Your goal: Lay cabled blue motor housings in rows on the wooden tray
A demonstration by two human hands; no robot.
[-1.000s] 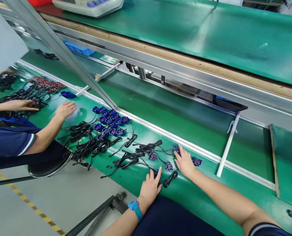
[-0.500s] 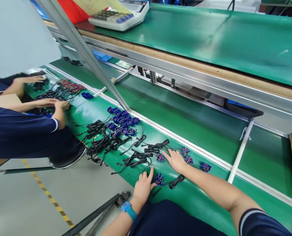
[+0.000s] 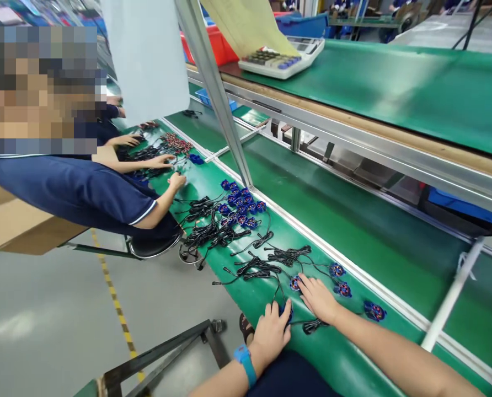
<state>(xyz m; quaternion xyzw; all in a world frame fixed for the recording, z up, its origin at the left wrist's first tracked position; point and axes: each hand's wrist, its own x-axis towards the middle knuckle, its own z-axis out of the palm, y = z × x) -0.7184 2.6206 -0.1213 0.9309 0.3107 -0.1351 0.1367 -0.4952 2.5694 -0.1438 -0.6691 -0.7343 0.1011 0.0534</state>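
Observation:
My left hand [image 3: 271, 331], a blue band on its wrist, rests on the green bench with fingers spread. Its index finger partly covers a round blue part [image 3: 288, 315] with a black cable; the thumb lies close by. With fingers stretched out, my right hand [image 3: 319, 300] touches another round blue part [image 3: 295, 283] at its fingertips. Two similar blue parts [image 3: 342, 289] lie just beyond that hand, and one more blue part [image 3: 375, 311] sits further right. A bundled black cable [image 3: 313, 326] is between my forearms. Coiled black cables [image 3: 258, 267] spread out to the left.
A pile of blue parts [image 3: 240, 205] with cables lies further along the bench. A co-worker [image 3: 68, 187] sits at the left, hands over more parts. A metal post [image 3: 225, 99] rises at the bench rail. A raised green shelf [image 3: 386, 82] carries a calculator [image 3: 277, 62].
The view has swung left, so everything sits further right. My left index finger now covers the blue part beside it. My right hand reaches the other blue part. The co-worker's hands have separated.

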